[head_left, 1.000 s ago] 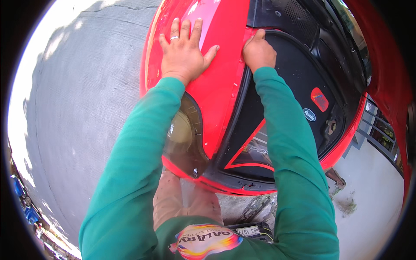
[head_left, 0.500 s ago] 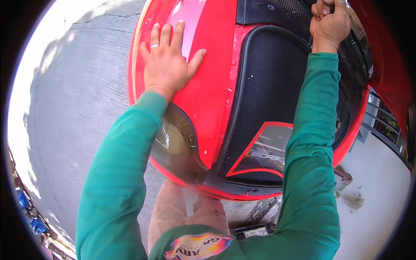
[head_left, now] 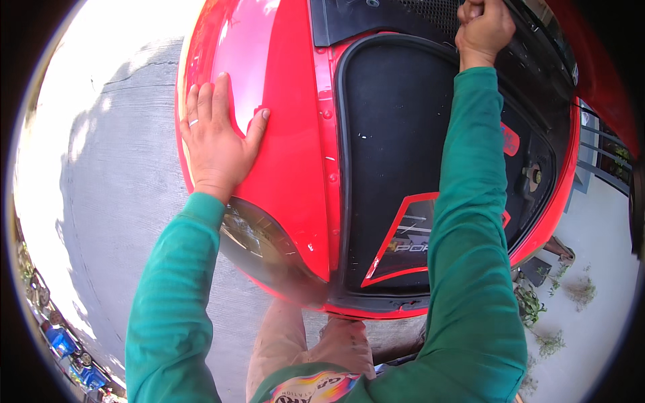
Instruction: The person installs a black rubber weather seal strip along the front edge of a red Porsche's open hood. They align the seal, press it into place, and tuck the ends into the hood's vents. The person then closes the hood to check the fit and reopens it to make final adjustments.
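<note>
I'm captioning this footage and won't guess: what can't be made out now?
All in the head view:
- Anything in the right hand: hidden by its curled fingers.
- Palm of the left hand: hidden, facing the red fender.
- Part of the red-bordered panel: covered by the right sleeve.
- Blue objects, lower left: too small.

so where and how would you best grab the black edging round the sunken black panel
I'd pinch the black edging on its long left run, coming from the left over the red body panel. It looks like a narrow raised ridge there, clear of the flat left hand, whereas the right sleeve crosses the black panel.
</note>
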A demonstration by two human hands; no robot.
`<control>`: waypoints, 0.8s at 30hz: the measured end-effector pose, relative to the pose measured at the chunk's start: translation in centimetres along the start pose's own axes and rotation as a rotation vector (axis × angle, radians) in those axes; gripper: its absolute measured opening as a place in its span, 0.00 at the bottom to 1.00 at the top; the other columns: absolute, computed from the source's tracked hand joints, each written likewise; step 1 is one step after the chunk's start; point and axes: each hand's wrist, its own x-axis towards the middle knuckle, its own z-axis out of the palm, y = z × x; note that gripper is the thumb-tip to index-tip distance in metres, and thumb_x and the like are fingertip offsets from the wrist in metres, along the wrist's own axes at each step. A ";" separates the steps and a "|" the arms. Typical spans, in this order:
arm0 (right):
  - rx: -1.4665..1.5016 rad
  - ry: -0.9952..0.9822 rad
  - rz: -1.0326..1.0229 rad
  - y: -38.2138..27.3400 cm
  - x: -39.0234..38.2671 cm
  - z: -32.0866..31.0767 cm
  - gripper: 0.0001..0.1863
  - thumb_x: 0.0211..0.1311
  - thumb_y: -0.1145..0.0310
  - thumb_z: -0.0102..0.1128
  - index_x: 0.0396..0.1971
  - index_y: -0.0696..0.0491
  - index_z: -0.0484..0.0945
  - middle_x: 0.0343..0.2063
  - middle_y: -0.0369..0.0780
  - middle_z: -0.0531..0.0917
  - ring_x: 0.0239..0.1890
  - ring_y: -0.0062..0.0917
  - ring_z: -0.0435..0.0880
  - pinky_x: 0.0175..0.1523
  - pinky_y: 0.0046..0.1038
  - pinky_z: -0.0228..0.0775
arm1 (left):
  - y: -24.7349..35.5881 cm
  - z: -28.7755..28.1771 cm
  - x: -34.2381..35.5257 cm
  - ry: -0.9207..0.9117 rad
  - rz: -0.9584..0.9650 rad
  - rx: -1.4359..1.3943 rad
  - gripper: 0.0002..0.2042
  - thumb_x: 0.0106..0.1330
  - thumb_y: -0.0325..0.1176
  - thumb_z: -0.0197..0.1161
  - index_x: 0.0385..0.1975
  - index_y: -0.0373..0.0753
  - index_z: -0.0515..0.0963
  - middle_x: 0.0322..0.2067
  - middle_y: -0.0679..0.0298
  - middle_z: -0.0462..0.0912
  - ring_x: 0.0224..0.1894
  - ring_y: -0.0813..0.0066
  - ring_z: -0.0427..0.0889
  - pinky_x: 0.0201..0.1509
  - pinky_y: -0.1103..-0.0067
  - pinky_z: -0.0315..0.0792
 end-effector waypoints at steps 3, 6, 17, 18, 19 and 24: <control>-0.332 0.059 0.138 7.9 -1.6 -5.4 0.22 0.77 0.56 0.59 0.21 0.51 0.74 0.11 0.29 0.63 0.08 0.17 0.57 0.15 0.24 0.49 | 0.8 0.5 0.7 -0.006 0.016 -0.024 0.41 0.71 0.60 0.63 0.77 0.42 0.62 0.72 0.44 0.67 0.79 0.45 0.57 0.81 0.54 0.50; 0.233 -0.077 0.480 5.7 -1.0 -3.3 0.22 0.77 0.57 0.59 0.20 0.51 0.73 0.10 0.29 0.62 0.09 0.17 0.58 0.16 0.24 0.48 | 0.0 0.3 -0.1 -0.008 0.013 -0.001 0.41 0.71 0.60 0.63 0.77 0.41 0.62 0.72 0.45 0.67 0.79 0.44 0.58 0.81 0.54 0.51; -0.652 -0.105 -0.043 5.1 -2.6 -9.8 0.24 0.77 0.61 0.57 0.18 0.56 0.76 0.13 0.34 0.73 0.17 0.20 0.73 0.26 0.29 0.61 | 0.6 0.3 0.0 0.008 0.035 -0.055 0.41 0.68 0.56 0.67 0.75 0.39 0.64 0.71 0.42 0.68 0.78 0.43 0.58 0.81 0.53 0.50; -0.537 -0.111 0.046 4.5 -2.7 -8.9 0.24 0.78 0.60 0.57 0.18 0.56 0.76 0.13 0.33 0.73 0.16 0.18 0.71 0.25 0.27 0.59 | 0.4 0.1 0.3 0.022 0.038 -0.062 0.40 0.68 0.56 0.67 0.75 0.39 0.64 0.71 0.43 0.68 0.78 0.42 0.58 0.81 0.53 0.50; -0.421 -0.113 0.126 3.4 -2.4 -7.6 0.24 0.78 0.60 0.57 0.18 0.55 0.76 0.13 0.32 0.72 0.16 0.16 0.70 0.24 0.25 0.58 | 0.1 -0.1 0.2 0.013 0.031 -0.059 0.40 0.68 0.56 0.66 0.75 0.39 0.64 0.70 0.43 0.69 0.78 0.42 0.59 0.80 0.53 0.51; -0.480 -0.024 -0.036 6.5 -3.7 -9.0 0.22 0.78 0.60 0.57 0.21 0.53 0.78 0.14 0.31 0.73 0.15 0.18 0.69 0.24 0.26 0.61 | 0.6 1.0 -0.2 -0.004 0.058 -0.063 0.41 0.70 0.58 0.63 0.77 0.40 0.61 0.72 0.44 0.66 0.78 0.42 0.57 0.80 0.52 0.51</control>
